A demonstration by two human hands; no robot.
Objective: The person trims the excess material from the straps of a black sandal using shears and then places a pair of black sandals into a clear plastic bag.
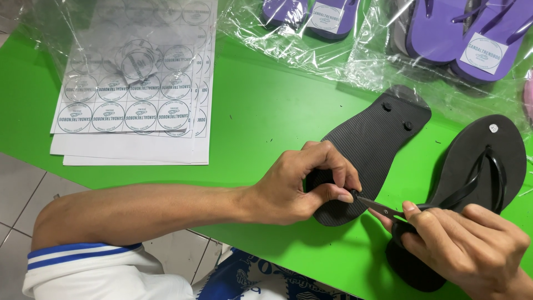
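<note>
A black flip-flop [375, 136] lies sole up on the green table [261, 105]. My left hand [302, 183] pinches the edge of its near end between thumb and fingers. My right hand [466, 247] grips small scissors [383, 209], whose blades point left and touch the sole's edge right by my left thumb. A second black flip-flop [477, 166] lies strap up at the right, partly under my right hand.
Sheets of round stickers [133, 105] under clear plastic lie at the back left. Purple flip-flops with labels in clear bags [444, 33] line the far edge. The table's near edge runs diagonally, with tiled floor below.
</note>
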